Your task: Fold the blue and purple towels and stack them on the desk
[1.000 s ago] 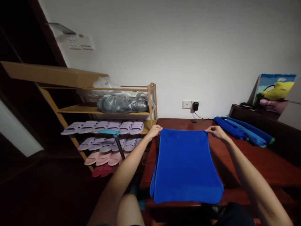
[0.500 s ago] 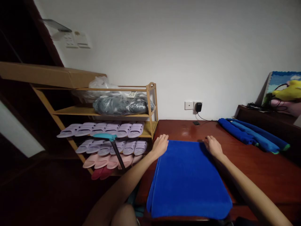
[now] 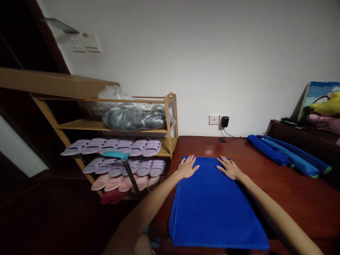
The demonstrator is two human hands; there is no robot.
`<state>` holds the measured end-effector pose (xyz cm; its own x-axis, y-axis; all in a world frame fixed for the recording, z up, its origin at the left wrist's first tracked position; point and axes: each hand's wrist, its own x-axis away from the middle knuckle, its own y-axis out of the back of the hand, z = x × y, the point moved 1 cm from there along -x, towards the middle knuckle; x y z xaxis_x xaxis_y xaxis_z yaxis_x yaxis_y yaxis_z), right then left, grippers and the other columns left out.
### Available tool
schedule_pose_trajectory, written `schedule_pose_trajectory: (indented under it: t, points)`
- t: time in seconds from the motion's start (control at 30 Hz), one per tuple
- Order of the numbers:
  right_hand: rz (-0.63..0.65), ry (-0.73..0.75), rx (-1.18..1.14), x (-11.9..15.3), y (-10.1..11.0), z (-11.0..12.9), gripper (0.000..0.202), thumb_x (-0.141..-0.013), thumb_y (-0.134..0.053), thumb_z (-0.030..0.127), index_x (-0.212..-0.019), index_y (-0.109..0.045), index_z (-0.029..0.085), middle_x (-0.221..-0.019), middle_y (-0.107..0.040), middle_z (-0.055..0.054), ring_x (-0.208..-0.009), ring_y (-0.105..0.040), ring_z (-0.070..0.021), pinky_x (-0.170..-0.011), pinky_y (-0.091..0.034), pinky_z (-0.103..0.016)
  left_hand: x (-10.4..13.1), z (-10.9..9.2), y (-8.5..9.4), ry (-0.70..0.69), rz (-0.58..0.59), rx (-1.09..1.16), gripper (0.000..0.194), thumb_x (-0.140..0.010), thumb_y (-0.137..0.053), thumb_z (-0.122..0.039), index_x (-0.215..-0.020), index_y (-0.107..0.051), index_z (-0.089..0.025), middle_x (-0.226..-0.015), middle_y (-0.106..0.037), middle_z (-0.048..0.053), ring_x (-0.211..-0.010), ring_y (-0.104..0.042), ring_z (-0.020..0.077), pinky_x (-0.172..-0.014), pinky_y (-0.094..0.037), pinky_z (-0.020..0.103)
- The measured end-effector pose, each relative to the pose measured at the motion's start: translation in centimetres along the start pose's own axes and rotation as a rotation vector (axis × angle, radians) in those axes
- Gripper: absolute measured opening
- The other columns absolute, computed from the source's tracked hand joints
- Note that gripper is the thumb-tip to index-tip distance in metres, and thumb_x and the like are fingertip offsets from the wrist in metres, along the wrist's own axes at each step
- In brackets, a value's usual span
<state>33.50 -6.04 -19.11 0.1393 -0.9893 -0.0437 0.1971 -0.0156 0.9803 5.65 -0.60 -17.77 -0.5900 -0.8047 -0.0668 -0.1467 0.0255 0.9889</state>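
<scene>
A folded blue cloth (image 3: 212, 209) lies on the reddish-brown wooden table (image 3: 287, 198), its near end reaching the table's front edge. My left hand (image 3: 188, 167) rests flat on the cloth's far left corner, fingers spread. On the far right corner, my right hand (image 3: 228, 168) lies palm down with its fingers apart. Neither hand grips anything. Further right on the table are rolled blue cloths (image 3: 289, 156) side by side, some with green ends.
At left stands a wooden rack (image 3: 170, 141) with purple slippers (image 3: 152, 147), pink slippers, plastic-wrapped items (image 3: 132, 118) and a cardboard box (image 3: 53, 83). A teal-topped handle (image 3: 115, 155) rises before it. A black plug (image 3: 225, 122) sits in the wall socket.
Both hands have moved inward from the cloth's far corners and now lie flat on it with fingers spread. The cloth's near edge has shifted slightly right and looks flatter.
</scene>
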Motion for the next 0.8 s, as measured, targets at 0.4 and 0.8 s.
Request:
schedule_pose_trajectory:
  t: [0.4,0.8]
  points:
    - [-0.022,0.001,0.011,-4.2,-1.2,3.9,0.076,-0.088,-0.013,0.07,-0.148,-0.024,0.024,-0.153,-0.019,-0.008,-0.142,-0.012,-0.0198,-0.112,-0.013,-0.043,-3.6,-2.9,-0.5,-0.004,-0.01,0.006,0.061,-0.095,-0.02,-0.053,-0.146,-0.029,-0.02,-0.153,-0.023,0.008,-0.141,-0.019,0.0233,-0.111,-0.019,0.05]
    - [-0.046,-0.012,-0.087,6.6,1.0,5.5,0.072,-0.09,-0.017,0.067,-0.149,-0.019,0.027,-0.155,-0.009,-0.005,-0.142,-0.003,-0.0191,-0.114,-0.012,-0.044,7.6,-3.7,1.7,-0.09,-0.136,0.035,0.071,-0.094,-0.022,-0.058,-0.15,-0.015,-0.014,-0.155,-0.013,0.011,-0.142,-0.01,0.023,-0.114,-0.014,0.043]
